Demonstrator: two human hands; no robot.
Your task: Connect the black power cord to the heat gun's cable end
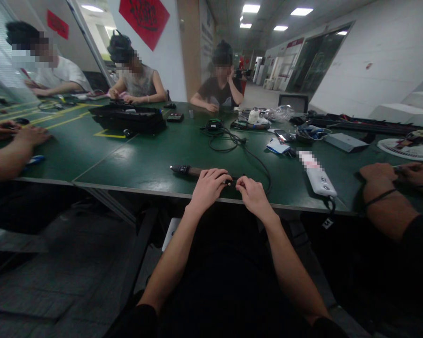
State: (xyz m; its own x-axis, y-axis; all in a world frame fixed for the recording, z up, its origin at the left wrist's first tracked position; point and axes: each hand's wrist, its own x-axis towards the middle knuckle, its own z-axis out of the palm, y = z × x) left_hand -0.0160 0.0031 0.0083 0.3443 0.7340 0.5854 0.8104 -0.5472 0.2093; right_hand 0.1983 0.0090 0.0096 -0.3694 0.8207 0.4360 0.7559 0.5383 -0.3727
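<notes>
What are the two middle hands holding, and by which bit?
The left hand holds the tool at its end nearer the right hand. Whether the right hand pinches anything, I can't tell.

The flat green surface [144, 152] bears yellow stripes [113, 136] toward its left edge; near its front edge, the long cylindrical tool [187, 171] is black and brown.

The handheld tool [184, 170] lies along the near edge of the table [109, 162], partly under the left hand [210, 185]. To its right is the right hand [251, 190], and farther right the power strip [320, 180]. Behind the hands lies a cable [259, 161]; the tray [130, 121] is behind, to the left.
</notes>
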